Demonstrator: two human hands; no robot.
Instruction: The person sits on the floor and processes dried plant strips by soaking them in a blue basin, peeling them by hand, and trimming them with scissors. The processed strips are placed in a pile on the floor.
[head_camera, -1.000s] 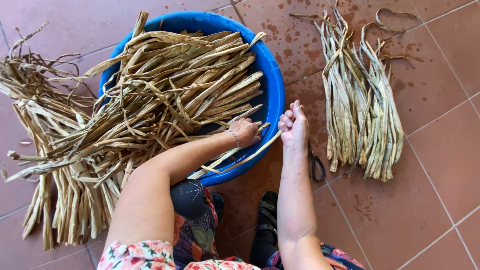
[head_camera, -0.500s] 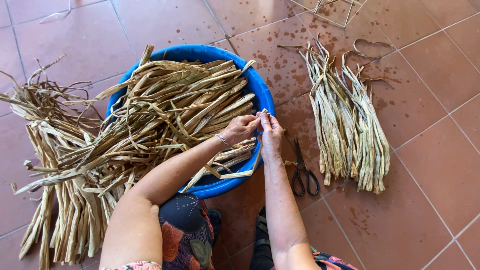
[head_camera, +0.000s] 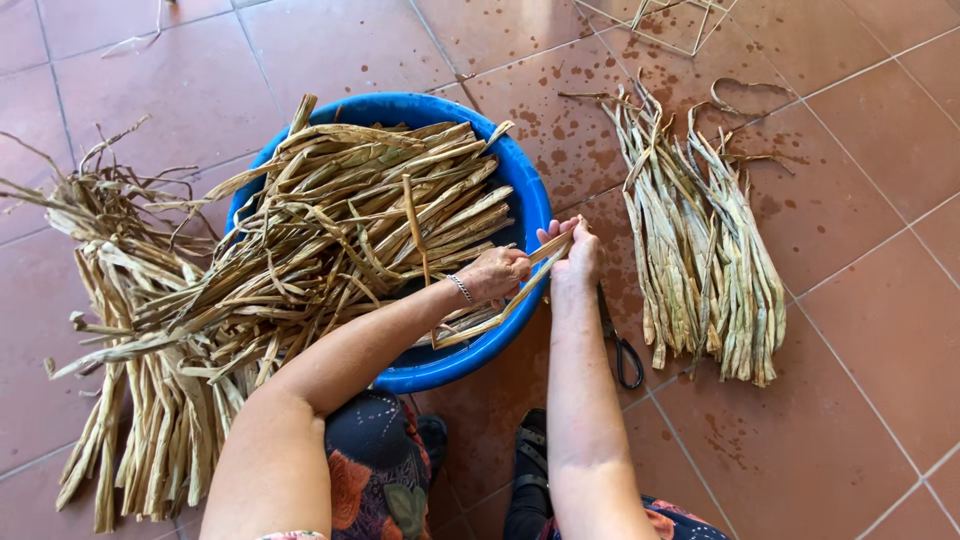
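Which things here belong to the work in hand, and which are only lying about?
In use:
- left hand and right hand, both gripping one dried leaf strip
- blue basin heaped with dried leaves
- sorted bundle on the tiles to the right

Lying about:
- black scissors on the floor, untouched
- wire frame at the top edge

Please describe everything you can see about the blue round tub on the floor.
The blue round plastic tub stands upright on the reddish floor tiles, just in front of the person's knees. It is heaped with long, dry, tan plant strips that spill over its left rim onto the tiles. Only its rim and right wall show; the inside is hidden. The left hand rests over its right side, and the right hand is just beyond the right rim, both gripping one strip.
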